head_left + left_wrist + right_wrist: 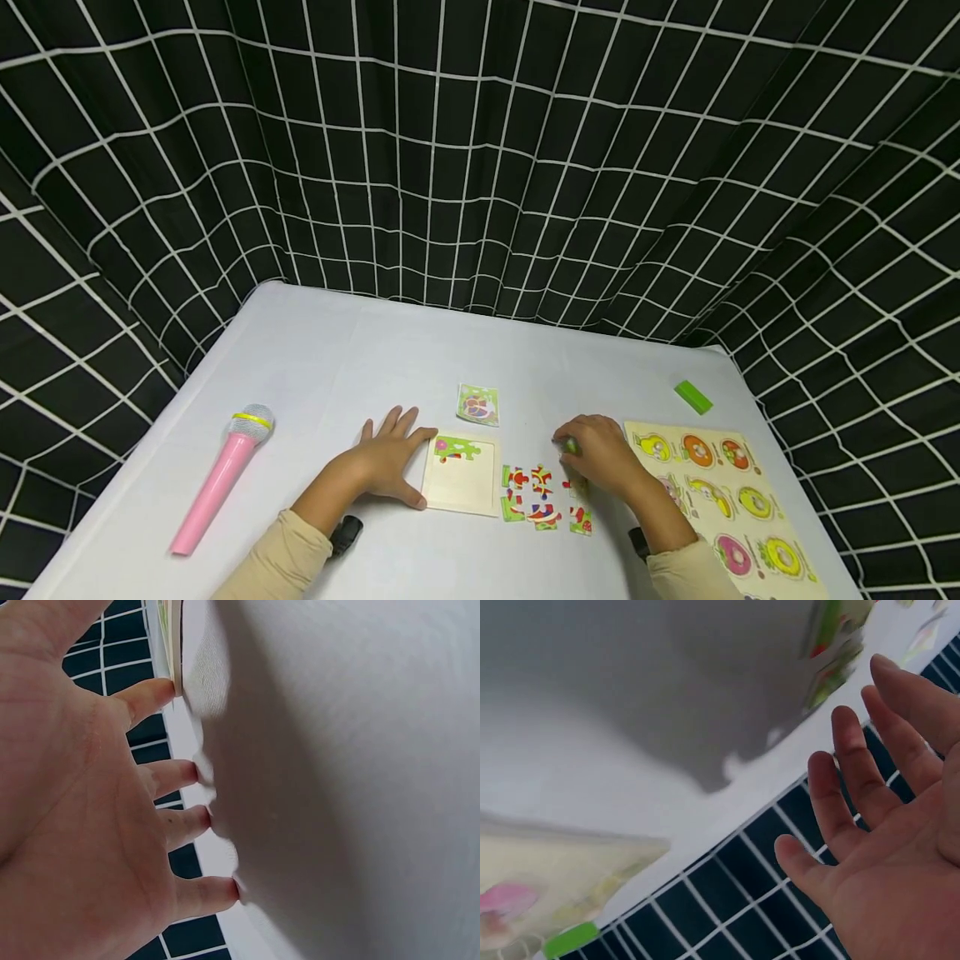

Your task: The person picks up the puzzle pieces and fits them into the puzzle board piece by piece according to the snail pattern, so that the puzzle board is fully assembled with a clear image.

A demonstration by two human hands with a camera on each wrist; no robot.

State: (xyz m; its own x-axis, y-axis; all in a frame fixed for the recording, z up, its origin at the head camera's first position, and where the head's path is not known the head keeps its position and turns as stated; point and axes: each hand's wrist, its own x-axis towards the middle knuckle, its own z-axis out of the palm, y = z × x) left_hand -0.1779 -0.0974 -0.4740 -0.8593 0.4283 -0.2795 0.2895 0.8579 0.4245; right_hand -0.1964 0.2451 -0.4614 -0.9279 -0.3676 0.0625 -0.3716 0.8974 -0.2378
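On the white surface (360,358), the left hand (384,464) spreads wide; the right hand (606,457) bends loosely. Touching the left hand sits the puzzle tray (461,487), probably light and stiff, best held by its rim. Right of it lie puzzle pieces (543,512), likely thin, rigid: pinch opposite edges. Whether the right hand grips the green piece (572,446), I cannot tell.

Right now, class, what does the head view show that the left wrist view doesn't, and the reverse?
Only the head view: right grip, loose puzzle pieces, picture card, pink microphone, green block, fruit board. Only the left wrist view: the palm of the left grip. Both: the left grip itself, wooden tray, white tabletop and gridded curtain, though the wrist view catches just part of the tray.
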